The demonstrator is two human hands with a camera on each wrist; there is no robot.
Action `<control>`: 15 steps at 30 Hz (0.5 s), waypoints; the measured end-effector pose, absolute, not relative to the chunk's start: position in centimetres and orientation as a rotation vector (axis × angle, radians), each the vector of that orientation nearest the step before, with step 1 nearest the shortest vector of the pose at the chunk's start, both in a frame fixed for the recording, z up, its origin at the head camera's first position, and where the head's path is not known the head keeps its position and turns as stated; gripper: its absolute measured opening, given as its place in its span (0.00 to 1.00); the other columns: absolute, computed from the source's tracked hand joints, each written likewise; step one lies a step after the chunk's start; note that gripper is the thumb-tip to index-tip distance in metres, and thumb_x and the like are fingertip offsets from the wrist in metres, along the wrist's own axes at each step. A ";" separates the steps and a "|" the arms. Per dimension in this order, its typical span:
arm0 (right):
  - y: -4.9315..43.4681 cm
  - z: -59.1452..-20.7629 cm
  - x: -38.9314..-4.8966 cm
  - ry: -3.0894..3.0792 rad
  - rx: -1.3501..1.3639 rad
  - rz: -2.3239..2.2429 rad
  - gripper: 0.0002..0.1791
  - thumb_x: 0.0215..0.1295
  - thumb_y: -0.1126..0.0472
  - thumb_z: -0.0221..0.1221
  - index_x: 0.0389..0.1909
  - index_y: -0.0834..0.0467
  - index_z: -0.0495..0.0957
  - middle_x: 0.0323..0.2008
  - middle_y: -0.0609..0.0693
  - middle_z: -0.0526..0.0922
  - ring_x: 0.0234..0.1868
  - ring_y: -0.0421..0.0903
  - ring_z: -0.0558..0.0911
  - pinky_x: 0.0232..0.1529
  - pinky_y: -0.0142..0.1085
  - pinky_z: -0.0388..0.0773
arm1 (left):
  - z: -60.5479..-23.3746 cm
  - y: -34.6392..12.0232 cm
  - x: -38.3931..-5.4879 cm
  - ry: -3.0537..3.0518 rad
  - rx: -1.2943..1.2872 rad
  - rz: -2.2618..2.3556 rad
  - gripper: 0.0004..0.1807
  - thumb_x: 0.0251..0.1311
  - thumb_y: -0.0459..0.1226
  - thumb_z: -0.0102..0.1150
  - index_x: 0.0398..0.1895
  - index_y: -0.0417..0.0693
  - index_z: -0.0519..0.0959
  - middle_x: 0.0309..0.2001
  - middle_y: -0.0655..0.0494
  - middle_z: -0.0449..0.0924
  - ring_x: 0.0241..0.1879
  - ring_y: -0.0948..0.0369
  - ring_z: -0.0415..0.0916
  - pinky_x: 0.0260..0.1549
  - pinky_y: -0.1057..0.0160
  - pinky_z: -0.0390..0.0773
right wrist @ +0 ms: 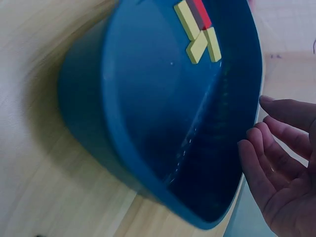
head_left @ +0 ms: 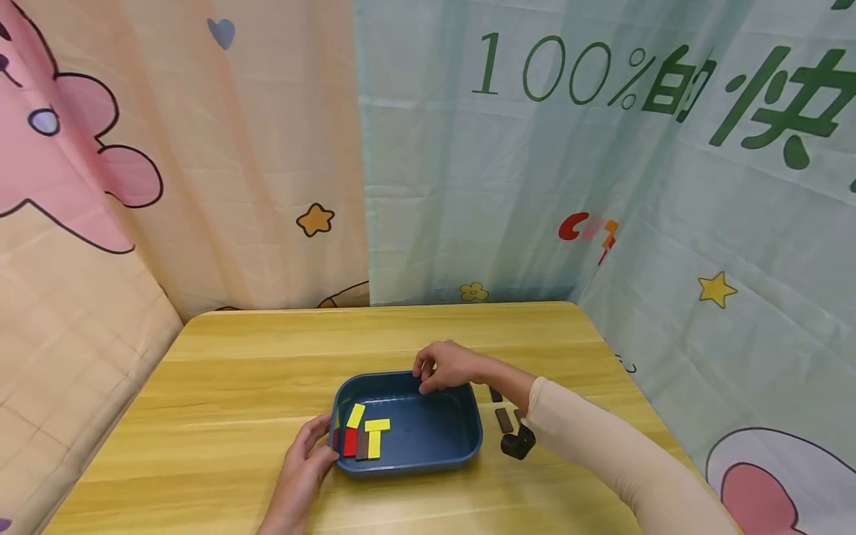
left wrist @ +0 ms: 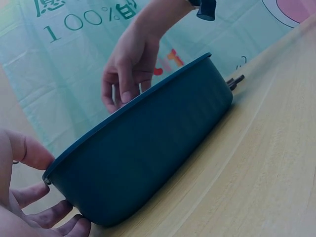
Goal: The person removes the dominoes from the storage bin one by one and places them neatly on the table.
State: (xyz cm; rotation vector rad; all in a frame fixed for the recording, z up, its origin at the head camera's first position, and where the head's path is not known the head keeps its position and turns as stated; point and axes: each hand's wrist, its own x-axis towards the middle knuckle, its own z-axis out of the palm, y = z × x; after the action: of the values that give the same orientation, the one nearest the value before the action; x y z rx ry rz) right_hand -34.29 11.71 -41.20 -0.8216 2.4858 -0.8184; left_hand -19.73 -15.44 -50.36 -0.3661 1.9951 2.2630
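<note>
Container (head_left: 408, 469), short of the tabletop (head_left: 254, 349)'s far edge, judged light, stiff, slick; hold by rim (right wrist: 111, 113). Left hand (head_left: 304, 459) grips its left end; right hand (head_left: 449, 365), loosely curled, appears empty.

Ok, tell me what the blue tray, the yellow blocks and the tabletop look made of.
Blue tray: probably plastic, smooth with a soft sheen; its inside catches small highlights.
Yellow blocks: painted wood or plastic, I can't tell which; matte-looking, evenly coloured, crisp-edged.
Tabletop: wood or laminate, smooth-looking; grain streaks run across it.
</note>
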 end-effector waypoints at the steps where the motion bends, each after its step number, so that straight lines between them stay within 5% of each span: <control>1: 11.3 -41.1 -34.4 2.474 -0.835 -0.805 0.13 0.60 0.65 0.73 0.45 0.61 0.84 0.31 0.45 0.82 0.28 0.43 0.81 0.31 0.35 0.80 | -50.4 -15.4 -19.7 1.994 -0.363 2.266 0.37 0.63 0.25 0.48 0.77 0.40 0.58 0.75 0.36 0.56 0.68 0.43 0.62 0.49 0.73 0.73; 15: 6.1 -41.6 -35.6 2.221 -1.101 -0.635 0.16 0.64 0.65 0.70 0.52 0.62 0.84 0.31 0.42 0.85 0.31 0.38 0.81 0.36 0.30 0.79 | -50.3 -15.4 -19.7 1.989 -0.360 2.287 0.35 0.64 0.25 0.47 0.76 0.40 0.59 0.74 0.37 0.58 0.67 0.44 0.62 0.50 0.73 0.74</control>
State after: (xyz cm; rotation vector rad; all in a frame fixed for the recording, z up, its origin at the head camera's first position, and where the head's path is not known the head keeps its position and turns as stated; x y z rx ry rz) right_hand -35.63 6.05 -41.64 -1.1012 2.2209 -0.6354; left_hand -19.73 -15.37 -50.32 -0.3597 1.9886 2.2873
